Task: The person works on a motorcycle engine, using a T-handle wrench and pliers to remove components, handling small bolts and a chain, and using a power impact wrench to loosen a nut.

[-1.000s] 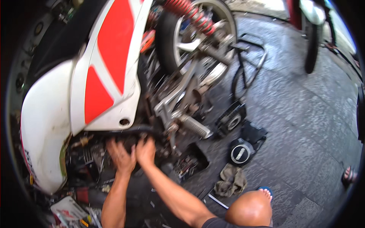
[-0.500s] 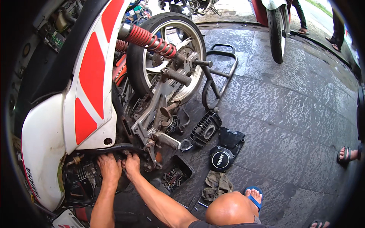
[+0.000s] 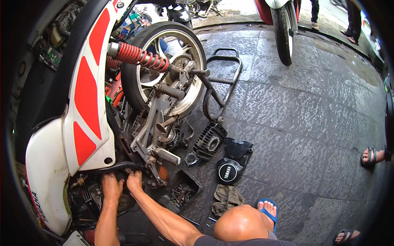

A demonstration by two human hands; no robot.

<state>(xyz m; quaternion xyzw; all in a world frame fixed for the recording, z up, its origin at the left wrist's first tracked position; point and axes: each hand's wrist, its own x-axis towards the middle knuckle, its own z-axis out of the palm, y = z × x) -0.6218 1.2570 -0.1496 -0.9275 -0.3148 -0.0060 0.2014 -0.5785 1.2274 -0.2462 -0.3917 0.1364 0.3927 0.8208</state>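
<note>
Both my hands reach into the engine bay of a white and red motorcycle [image 3: 49, 151], just under its dark frame tube [image 3: 117, 167]. My left hand [image 3: 111, 187] is beside the finned engine part [image 3: 91, 194], its fingers bent and their tips hidden under the tube. A small gap to the right, my right hand [image 3: 134, 182] is closed close to a bolt on the tube, the fingers curled. Whatever the fingers grip is out of sight. Right of my hands, a metal footpeg [image 3: 167, 156] sticks out from the bracket.
A black tray [image 3: 192, 180] of small bolts lies right of my forearm. Beyond it are a finned cylinder part [image 3: 209, 141], a black engine cover [image 3: 232, 170] and a rag [image 3: 225, 199]. The rear wheel [image 3: 135, 61] and a tubular stand [image 3: 223, 102] stand farther off. Other people's feet [image 3: 371, 156] show at right.
The view has shifted, so the motorcycle and floor parts appear farther left. My hands, nearly touching before, are now slightly apart, still under the frame tube.
</note>
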